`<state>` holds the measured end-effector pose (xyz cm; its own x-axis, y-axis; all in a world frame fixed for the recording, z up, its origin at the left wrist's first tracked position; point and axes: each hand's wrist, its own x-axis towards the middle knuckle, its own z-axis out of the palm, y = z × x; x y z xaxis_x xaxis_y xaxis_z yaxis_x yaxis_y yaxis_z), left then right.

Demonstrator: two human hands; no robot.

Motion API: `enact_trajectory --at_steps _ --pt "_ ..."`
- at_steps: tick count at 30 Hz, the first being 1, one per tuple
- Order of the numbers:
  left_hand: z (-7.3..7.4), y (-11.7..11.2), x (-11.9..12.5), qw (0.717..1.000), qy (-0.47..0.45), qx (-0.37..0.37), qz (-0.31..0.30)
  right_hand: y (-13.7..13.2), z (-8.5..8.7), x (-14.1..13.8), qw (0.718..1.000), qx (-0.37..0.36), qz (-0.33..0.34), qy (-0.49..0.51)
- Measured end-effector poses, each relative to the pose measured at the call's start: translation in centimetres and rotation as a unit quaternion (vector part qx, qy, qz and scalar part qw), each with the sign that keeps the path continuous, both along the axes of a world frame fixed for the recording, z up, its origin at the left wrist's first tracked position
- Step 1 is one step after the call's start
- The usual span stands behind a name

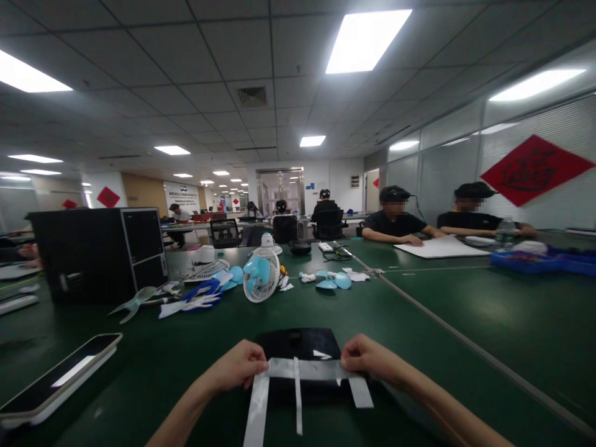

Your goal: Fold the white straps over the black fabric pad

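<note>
My left hand (241, 365) pinches the left end of a stretched length of grey-white ribbon cable (319, 370). Its fingers are closed at a fold, and from there a striped strip hangs down toward the table's near edge. On the other side, my right hand (369, 358) grips the right end between thumb and bent fingers, with a short tail below it. A narrow white strip (298, 403) crosses the middle of the cable and hangs down. Just behind the cable lies a glossy black flat object (298, 337), its lower part covered by the cable.
A phone-like slab (60, 375) lies at left. Behind it stand a black computer tower (84, 254) and a small fan (261, 276), among loose fan blades (333, 280) and blue-white gloves (198, 298). Two people sit at the far right by a white board (442, 247) and a blue tray (516, 261).
</note>
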<state>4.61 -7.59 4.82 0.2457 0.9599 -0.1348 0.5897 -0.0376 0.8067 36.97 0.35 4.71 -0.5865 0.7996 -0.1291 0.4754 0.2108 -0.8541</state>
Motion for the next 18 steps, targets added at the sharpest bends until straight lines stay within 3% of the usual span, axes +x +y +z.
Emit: enact_trajectory --at_steps 11,18 --pt "0.0 -0.12 0.28 0.991 0.132 0.039 0.001 0.1 -1.13 -0.5 0.992 0.118 0.0 -0.051" --pt "0.53 -0.6 0.79 0.985 0.167 0.041 0.016 -0.34 -0.97 -0.89 0.981 0.178 -0.02 -0.079"
